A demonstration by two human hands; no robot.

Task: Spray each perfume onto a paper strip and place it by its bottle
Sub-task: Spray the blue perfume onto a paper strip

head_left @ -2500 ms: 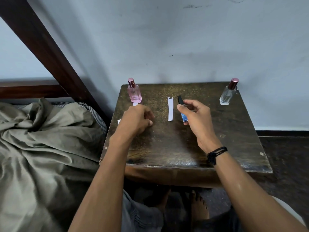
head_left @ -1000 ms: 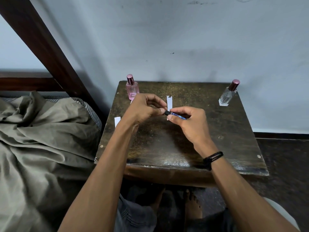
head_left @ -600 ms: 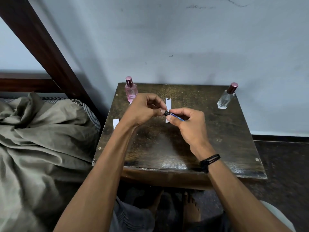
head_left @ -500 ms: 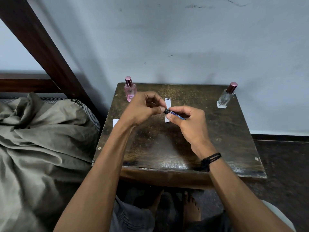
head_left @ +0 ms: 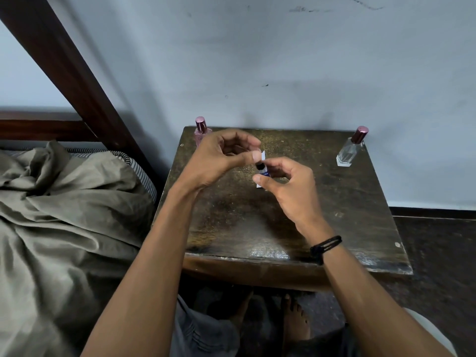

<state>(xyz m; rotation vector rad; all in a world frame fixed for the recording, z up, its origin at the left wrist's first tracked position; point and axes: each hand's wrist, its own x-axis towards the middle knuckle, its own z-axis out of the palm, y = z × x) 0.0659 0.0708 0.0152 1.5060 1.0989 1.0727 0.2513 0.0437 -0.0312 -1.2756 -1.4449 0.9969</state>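
My right hand (head_left: 288,186) pinches a small blue perfume vial (head_left: 264,172) above the middle of the dark wooden table (head_left: 355,215). The vial's black cap (head_left: 258,166) points up and left. My left hand (head_left: 224,155) is curled, with thumb and forefinger closing on that cap from above. A white paper strip (head_left: 263,155) lies on the table right behind the vial, mostly hidden by my hands. A pink bottle (head_left: 199,132) stands at the back left corner, half hidden by my left hand. A clear bottle (head_left: 348,152) with a dark red cap stands at the back right.
The table stands against a pale wall (head_left: 283,60). A bed with rumpled olive sheets (head_left: 64,215) touches its left side, and a slanting dark wooden beam (head_left: 67,63) rises behind the bed. My bare feet (head_left: 293,320) show under the table's front edge.
My right hand lifted the blue vial off the table beside the strip. My left hand came from the left side to the vial's cap, and its thumb has now risen slightly.
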